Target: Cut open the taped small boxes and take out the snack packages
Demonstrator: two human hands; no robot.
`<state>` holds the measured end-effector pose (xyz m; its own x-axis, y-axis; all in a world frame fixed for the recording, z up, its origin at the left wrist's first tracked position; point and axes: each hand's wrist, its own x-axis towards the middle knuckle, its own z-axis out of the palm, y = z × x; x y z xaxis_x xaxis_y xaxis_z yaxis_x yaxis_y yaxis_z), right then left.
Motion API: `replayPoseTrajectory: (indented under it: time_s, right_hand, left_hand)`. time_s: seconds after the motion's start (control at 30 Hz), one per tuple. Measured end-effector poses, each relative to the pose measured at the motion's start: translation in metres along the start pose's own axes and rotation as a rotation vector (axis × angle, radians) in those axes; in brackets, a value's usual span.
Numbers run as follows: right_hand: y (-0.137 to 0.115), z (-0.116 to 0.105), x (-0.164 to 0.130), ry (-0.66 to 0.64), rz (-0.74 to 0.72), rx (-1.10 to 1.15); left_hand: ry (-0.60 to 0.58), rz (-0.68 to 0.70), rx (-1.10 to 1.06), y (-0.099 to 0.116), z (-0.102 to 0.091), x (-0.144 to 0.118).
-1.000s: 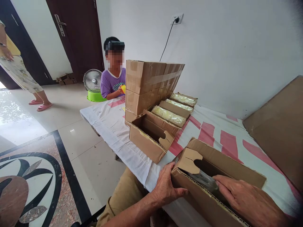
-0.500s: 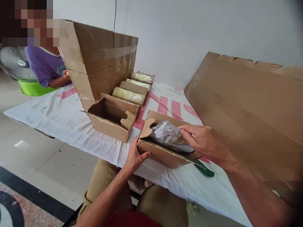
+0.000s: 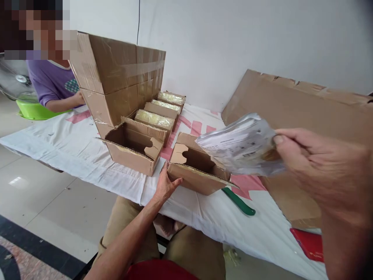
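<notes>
My right hand (image 3: 314, 163) pinches a clear-and-silver plastic pouch (image 3: 237, 146) with printed text, by its right end. It is raised above and to the right of an open cardboard box (image 3: 195, 181); a little brown shows through the pouch near my fingers. At the box's left corner, my left hand (image 3: 166, 184) grips it with the thumb on the front wall and the fingers along the side. The visible part of that box's inside is dark, and the pouch hides its right rear. A green handle-like object (image 3: 239, 202) lies beside the box.
Another open box (image 3: 131, 157) stands left of mine. Behind it are boxes with clear-wrapped yellowish contents (image 3: 154, 119) and a tall stack of taped cartons (image 3: 113, 66). A large cardboard sheet (image 3: 279, 97) leans right. A red flat object (image 3: 309, 243) lies near the edge. Across sits a co-worker (image 3: 52, 83).
My right hand has lifted the pouch up out of the box and toward the right. My left hand stays on the box corner. The red flat object has come into view.
</notes>
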<state>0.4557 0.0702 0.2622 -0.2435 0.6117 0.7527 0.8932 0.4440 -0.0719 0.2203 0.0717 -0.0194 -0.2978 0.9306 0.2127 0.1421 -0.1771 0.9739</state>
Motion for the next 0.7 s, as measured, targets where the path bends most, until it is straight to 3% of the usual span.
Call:
replayPoseTrajectory:
  time_s: [0.17, 0.23, 0.3, 0.4, 0.53, 0.7]
  right_hand:
    - [0.005, -0.019, -0.006, 0.039, 0.094, 0.084]
    - [-0.002, -0.022, -0.008, 0.018, 0.088, 0.125]
    - [-0.014, -0.023, -0.009, -0.009, 0.034, 0.195]
    - [-0.032, -0.024, -0.012, -0.072, -0.084, 0.321]
    - [-0.048, -0.027, -0.017, -0.097, -0.2, 0.461]
    - [-0.066, -0.021, -0.021, -0.243, -0.375, 0.804]
  left_hand:
    - [0.138, 0.014, 0.12, 0.018, -0.014, -0.031]
    - [0.213, 0.059, 0.156, 0.033, -0.027, -0.05]
    - [0.2, 0.049, 0.082, 0.052, -0.04, -0.065]
    - [0.021, -0.17, -0.231, 0.081, -0.054, -0.074]
    - [-0.224, -0.497, -0.694, 0.113, -0.058, -0.073]
    - [-0.641, -0.708, -0.989, 0.147, -0.059, -0.081]
